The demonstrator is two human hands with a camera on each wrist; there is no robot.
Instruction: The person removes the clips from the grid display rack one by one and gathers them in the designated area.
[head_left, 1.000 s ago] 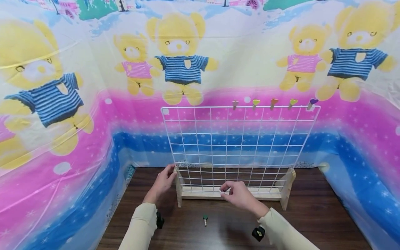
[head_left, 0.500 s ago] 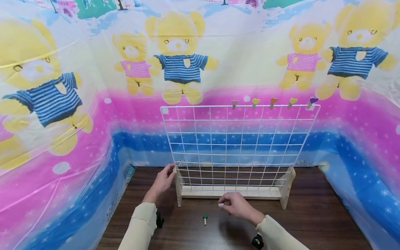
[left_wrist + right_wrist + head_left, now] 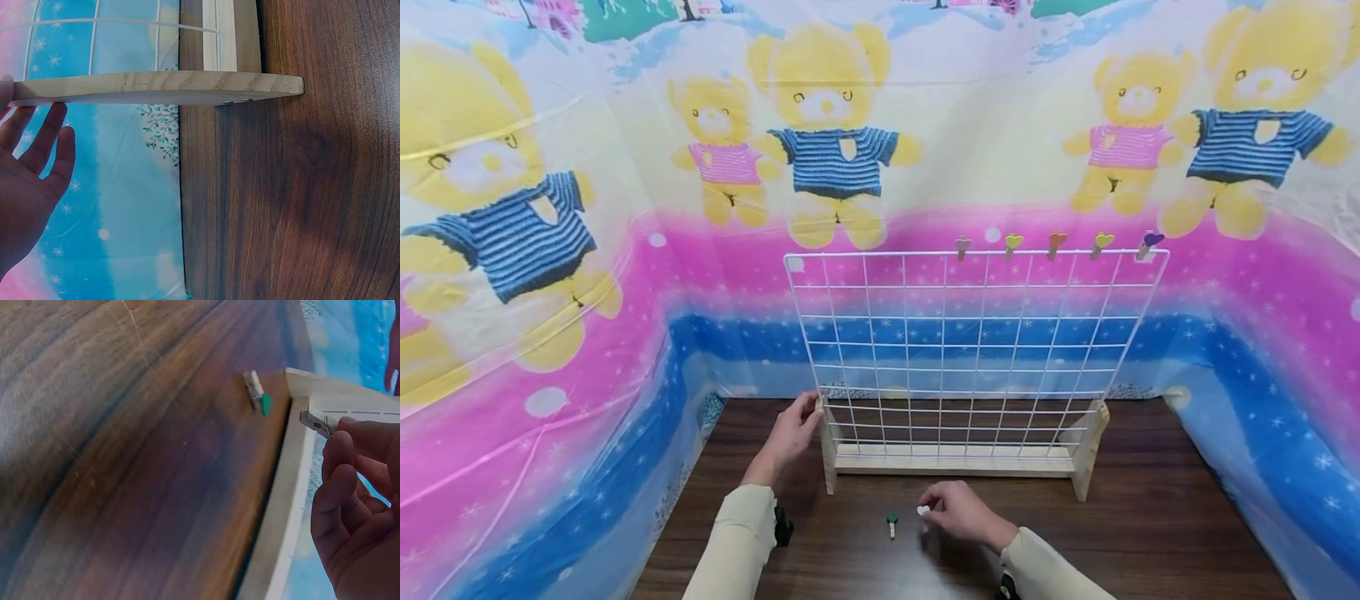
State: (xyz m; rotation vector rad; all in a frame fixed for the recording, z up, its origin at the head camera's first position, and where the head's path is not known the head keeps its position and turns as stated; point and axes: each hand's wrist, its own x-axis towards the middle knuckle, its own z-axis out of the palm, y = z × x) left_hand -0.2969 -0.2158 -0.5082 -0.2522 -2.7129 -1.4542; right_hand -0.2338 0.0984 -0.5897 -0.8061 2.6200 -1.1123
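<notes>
My left hand (image 3: 790, 433) grips the upper end of the left wooden upright (image 3: 187, 87) of a stand, thumb on one side and fingers on the other. That stand carries a white wire grid panel (image 3: 925, 319). In front of it my right hand (image 3: 962, 512) pinches a small wooden clothespin (image 3: 315, 422) between thumb and index finger, above the table. A white heart (image 3: 923, 510) on this clothespin shows in the head view. Just left of the right hand, a clothespin with a green top (image 3: 892, 525) lies on the table.
Along the grid's top edge, several heart clothespins are clipped on the right half, from a pale pink one (image 3: 962, 247) to a purple one (image 3: 1150, 244). A bear-print cloth (image 3: 985, 167) surrounds the dark wooden table (image 3: 1150, 533) at the back and sides.
My right hand has moved down and toward the front of the table, away from the grid, with the white-heart clothespin still pinched. The left hand stays on the upright.
</notes>
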